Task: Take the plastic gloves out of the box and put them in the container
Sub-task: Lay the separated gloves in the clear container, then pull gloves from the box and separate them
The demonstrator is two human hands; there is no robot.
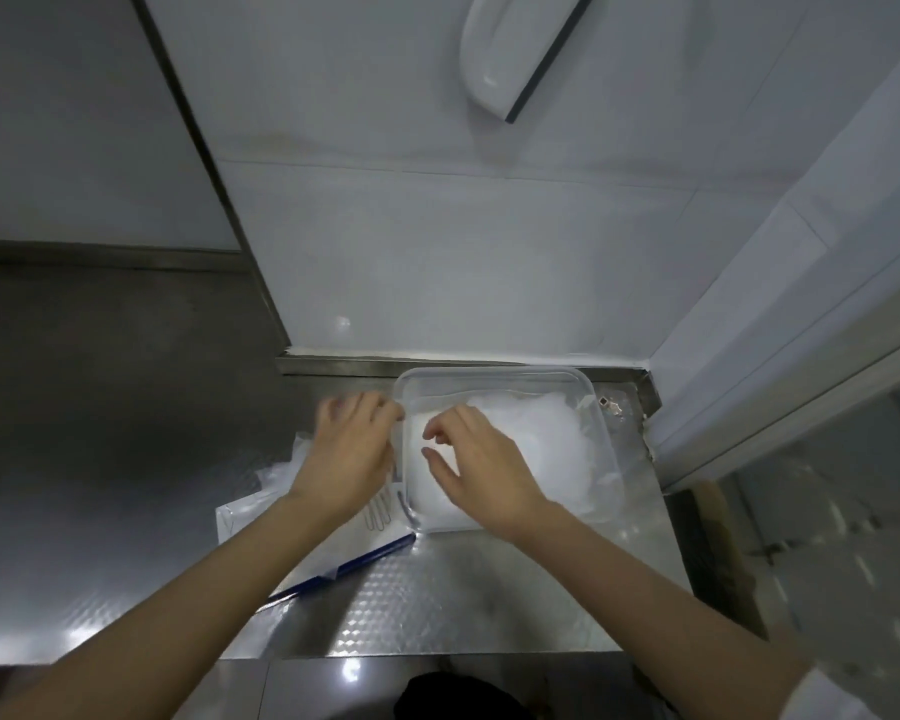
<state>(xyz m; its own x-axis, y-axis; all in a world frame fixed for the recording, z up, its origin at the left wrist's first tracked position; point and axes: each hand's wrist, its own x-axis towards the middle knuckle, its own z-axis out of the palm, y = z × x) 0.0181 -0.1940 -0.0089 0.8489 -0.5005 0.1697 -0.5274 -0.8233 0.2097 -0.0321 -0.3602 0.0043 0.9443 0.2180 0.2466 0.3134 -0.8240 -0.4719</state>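
Head view, container (489, 370) holding plastic gloves (541, 444), left hand (349, 449) at rim, right hand (484, 465) above, grips unclear

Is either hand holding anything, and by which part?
Right hand hangs loosely curled over the gloves, holding nothing. Left hand is blurred at the left rim of the container; a grip cannot be told.

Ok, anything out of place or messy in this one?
Slightly: crumpled plastic lies loose left of the container, outside it, by the box. The gloves inside are heaped unevenly toward the right.
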